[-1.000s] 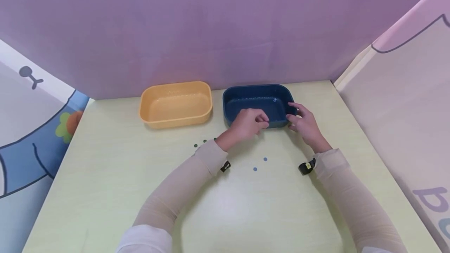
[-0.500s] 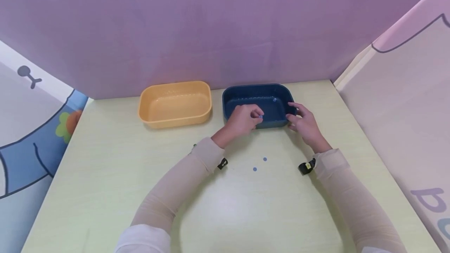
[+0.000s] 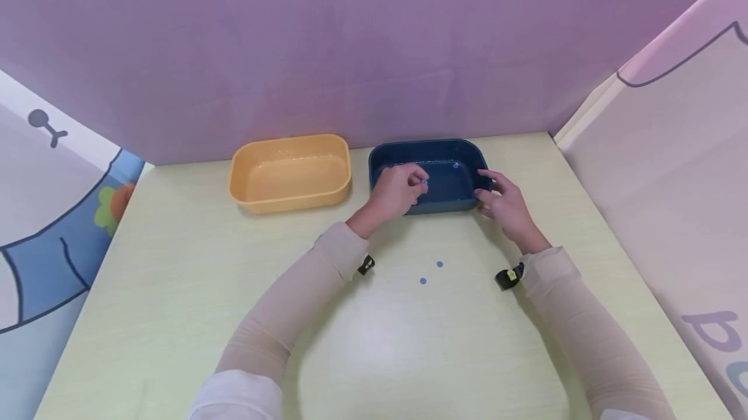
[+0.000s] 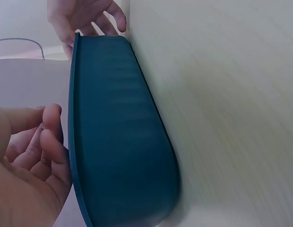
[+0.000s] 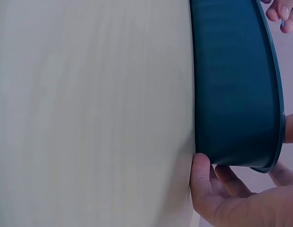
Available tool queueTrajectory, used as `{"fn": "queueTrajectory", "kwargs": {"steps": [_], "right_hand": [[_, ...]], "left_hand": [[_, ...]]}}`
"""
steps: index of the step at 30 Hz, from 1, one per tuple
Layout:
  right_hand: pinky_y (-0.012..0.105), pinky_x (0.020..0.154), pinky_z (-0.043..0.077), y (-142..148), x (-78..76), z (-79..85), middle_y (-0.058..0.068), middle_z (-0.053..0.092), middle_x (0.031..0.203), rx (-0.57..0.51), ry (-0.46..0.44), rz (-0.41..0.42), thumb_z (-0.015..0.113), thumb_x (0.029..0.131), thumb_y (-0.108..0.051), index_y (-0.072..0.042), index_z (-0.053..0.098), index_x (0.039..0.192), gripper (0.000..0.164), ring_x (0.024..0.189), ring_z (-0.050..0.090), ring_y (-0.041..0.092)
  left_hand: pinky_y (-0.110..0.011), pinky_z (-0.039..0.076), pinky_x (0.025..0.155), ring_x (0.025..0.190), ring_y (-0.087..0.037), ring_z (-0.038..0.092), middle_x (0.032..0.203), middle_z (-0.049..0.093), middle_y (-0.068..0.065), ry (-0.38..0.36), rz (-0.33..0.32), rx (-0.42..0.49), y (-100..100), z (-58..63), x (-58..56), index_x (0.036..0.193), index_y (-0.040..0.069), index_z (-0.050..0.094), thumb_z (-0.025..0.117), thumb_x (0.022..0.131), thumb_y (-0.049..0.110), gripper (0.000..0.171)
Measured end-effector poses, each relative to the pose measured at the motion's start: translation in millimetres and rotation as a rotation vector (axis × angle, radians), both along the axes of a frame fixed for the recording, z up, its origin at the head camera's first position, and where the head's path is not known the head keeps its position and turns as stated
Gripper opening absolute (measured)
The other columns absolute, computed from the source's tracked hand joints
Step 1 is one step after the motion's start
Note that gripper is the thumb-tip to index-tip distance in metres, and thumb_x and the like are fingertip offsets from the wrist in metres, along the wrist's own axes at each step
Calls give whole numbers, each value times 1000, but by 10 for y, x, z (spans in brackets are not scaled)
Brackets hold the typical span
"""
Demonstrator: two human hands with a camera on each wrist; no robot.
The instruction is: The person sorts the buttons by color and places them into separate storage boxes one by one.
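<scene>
My left hand (image 3: 396, 191) is over the near left part of a dark blue rectangular box (image 3: 447, 206). Its thumb and fingers pinch a small blue disc (image 3: 424, 182), whose edge peeks out at the fingertips in the right wrist view. My right hand (image 3: 510, 209) holds the box's right end, with fingers along the outside wall and one over the rim (image 5: 280, 94). Inside the box, another small blue piece (image 3: 456, 165) lies toward the far right. Two flat blue discs, a nearer one (image 3: 423, 281) and a farther one (image 3: 440, 264), lie on the table.
A yellow-orange box (image 3: 290, 202) of like shape stands left of the blue one. Behind both boxes rises a purple wall (image 3: 350, 50), and printed panels (image 3: 672, 180) flank the pale table (image 3: 374, 355). The left sleeve (image 3: 298, 303) covers part of the tabletop.
My left hand has moved up and left from the blue box's near rim to over its inside, bringing the pinched disc into sight. Small green pieces have gone behind the left sleeve. The right hand keeps still.
</scene>
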State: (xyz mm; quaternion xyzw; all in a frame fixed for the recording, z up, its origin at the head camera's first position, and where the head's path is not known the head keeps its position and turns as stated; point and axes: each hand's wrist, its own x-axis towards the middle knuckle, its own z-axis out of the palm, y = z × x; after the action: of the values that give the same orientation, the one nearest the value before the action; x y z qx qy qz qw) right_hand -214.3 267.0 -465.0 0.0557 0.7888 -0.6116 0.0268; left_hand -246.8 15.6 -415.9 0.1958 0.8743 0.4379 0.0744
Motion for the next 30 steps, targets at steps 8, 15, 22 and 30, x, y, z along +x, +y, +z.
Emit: {"fn": "queueTrajectory", "kwargs": {"steps": [8,15,22,30], "right_hand": [[31,83,58,-14,13,23,27,43,138,-4,-1,-5,56,102,-11,-9,38,155,56,102,57,20],[35,88,57,15,3,47,26,42,139,6,-4,-9,55,102,-12,-10,37,156,57,108,56,22],[33,86,57,14,12,70,27,42,138,-7,-12,-14,55,102,-11,-8,37,156,57,107,57,22],[33,86,57,39,7,52,27,42,140,-18,-16,-15,55,102,-10,-8,35,156,58,104,57,18]], "left_hand": [[-27,55,57,77,-28,73,102,74,-11,-40,51,116,-94,18,-64,139,9,57,58,104,13,35],[-29,53,56,79,-29,72,100,74,-10,-46,57,134,-127,64,-51,128,9,64,59,104,15,26],[-24,55,63,76,-20,72,98,74,-7,-10,-9,84,-70,14,30,125,6,66,62,102,15,25],[-27,52,74,85,-11,67,99,74,0,68,-59,-34,9,29,174,118,10,71,66,100,19,21]]}}
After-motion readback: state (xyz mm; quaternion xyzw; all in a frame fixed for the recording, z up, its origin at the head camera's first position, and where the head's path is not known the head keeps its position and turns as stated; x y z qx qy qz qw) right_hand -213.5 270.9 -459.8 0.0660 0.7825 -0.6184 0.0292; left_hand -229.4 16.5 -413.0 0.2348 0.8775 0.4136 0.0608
